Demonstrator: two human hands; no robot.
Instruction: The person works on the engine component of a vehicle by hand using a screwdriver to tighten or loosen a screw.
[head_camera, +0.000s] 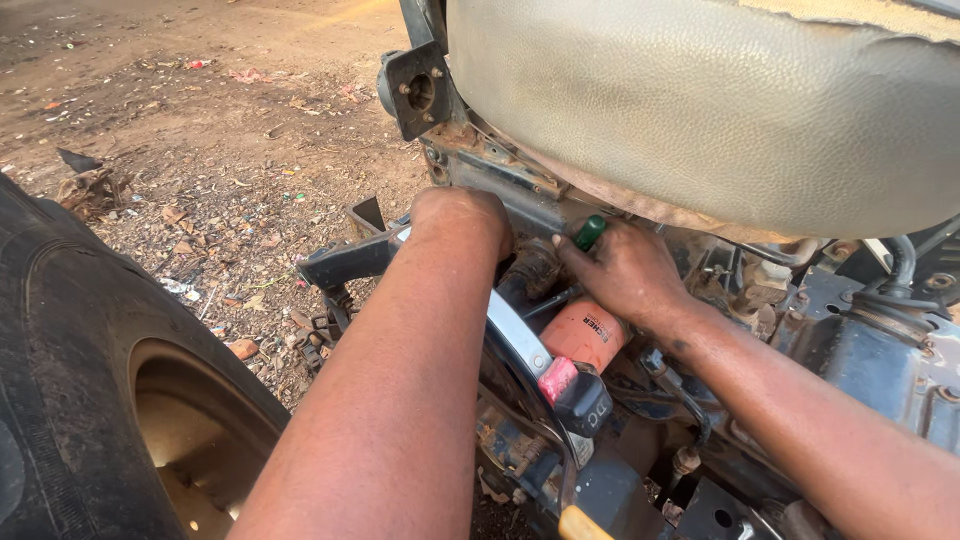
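My left hand (460, 222) reaches down into the machinery under a worn tan seat (700, 100); its fingers are hidden behind the wrist and a dark frame part. My right hand (628, 270) grips a tool with a green handle (589, 232), pointed into the same spot. Just below my right hand sits an orange cylindrical filter (583, 332). A dark rusty fitting (528, 268) lies between the two hands.
A large black tyre with a metal rim (90, 370) fills the lower left. A grey lever with a red and black knob (572, 388) crosses below the filter. Hoses and dark blue engine parts (880, 340) crowd the right. Littered dirt ground (220, 130) lies beyond.
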